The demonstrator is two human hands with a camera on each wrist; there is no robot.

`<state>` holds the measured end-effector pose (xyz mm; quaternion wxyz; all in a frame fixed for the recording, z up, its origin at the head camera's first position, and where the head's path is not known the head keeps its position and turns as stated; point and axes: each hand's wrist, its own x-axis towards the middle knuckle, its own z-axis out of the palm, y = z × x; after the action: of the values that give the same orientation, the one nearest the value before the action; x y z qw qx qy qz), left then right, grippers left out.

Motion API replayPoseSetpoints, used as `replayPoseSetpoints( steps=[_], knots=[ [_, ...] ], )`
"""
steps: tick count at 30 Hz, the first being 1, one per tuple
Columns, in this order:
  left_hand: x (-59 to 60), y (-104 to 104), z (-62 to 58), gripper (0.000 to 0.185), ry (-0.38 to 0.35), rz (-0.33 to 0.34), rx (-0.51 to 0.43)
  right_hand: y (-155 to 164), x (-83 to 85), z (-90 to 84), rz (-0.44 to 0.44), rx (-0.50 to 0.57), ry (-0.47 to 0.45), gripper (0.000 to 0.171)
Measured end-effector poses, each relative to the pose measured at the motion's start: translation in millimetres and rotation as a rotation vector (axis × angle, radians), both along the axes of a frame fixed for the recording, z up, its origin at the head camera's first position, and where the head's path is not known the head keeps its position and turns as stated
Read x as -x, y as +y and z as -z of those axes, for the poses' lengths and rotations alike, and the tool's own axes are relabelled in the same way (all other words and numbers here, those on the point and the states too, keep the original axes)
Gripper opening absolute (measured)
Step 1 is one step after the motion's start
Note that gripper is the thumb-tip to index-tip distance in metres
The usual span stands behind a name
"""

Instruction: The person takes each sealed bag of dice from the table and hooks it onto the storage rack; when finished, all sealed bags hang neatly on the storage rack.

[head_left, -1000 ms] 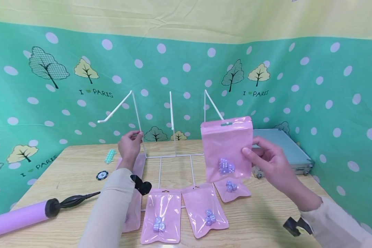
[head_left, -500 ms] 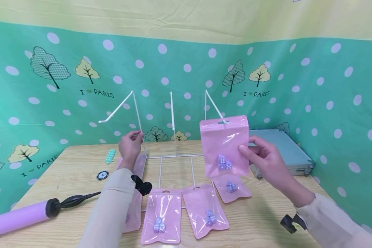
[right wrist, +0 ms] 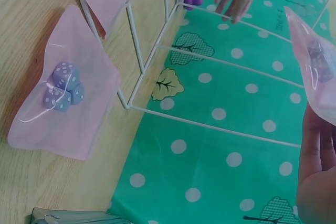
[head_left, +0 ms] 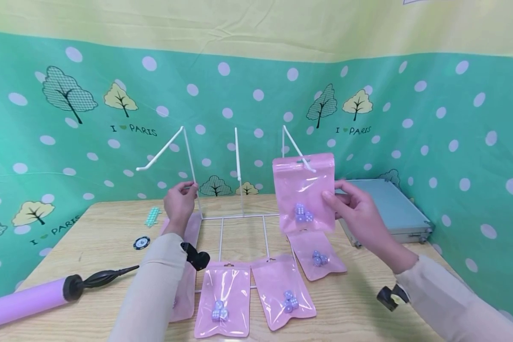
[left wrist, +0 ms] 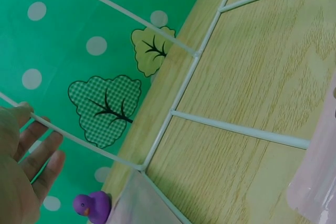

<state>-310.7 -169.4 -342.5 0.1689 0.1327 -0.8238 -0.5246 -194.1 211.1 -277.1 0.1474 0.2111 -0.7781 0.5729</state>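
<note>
My left hand (head_left: 179, 204) pinches the left upright of a white wire rack (head_left: 238, 161) with three forward-reaching prongs. In the left wrist view, the fingers (left wrist: 44, 163) lie around that thin rod. My right hand (head_left: 359, 213) pinches the right edge of a pink zip pouch (head_left: 290, 190) held upright, with several lilac dice (head_left: 302, 213) showing through its front. The tip of the rack's right prong (head_left: 311, 168) shows in front of this pouch, just at its hang hole. In the right wrist view, only part of the held pouch (right wrist: 296, 40) appears.
More pink pouches with dice, such as one at the front (head_left: 235, 285) and one at the right (head_left: 308, 251), lie across the rack's base. A purple hand pump (head_left: 25, 300), poker chip (head_left: 141, 243) and purple duck (left wrist: 97, 206) are leftward. A metal case (head_left: 384, 204) stands right.
My right hand has moved the pouch back, left and slightly up, and the right prong's tip now shows in front of it at the hang hole. The left hand stays on the upright.
</note>
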Motion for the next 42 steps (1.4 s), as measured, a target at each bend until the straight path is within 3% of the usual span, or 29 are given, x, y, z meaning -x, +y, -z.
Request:
replayPoseSetpoints(
  steps=[20,28,42],
  knots=[
    [-1.4,-1,-0.4,0.034,-0.001,0.0,-0.005,-17,36.4,1.1,0.095,0.013,-0.118,0.027],
    [-1.3,0,0.8,0.035,-0.002,0.012,-0.012,-21,51.0,1.4,0.12,0.031,-0.116,0.029],
    [-1.3,0,2.0,0.034,0.008,0.008,-0.011,-30,74.8,-5.7,0.172,-0.012,-0.146,0.02]
  ],
)
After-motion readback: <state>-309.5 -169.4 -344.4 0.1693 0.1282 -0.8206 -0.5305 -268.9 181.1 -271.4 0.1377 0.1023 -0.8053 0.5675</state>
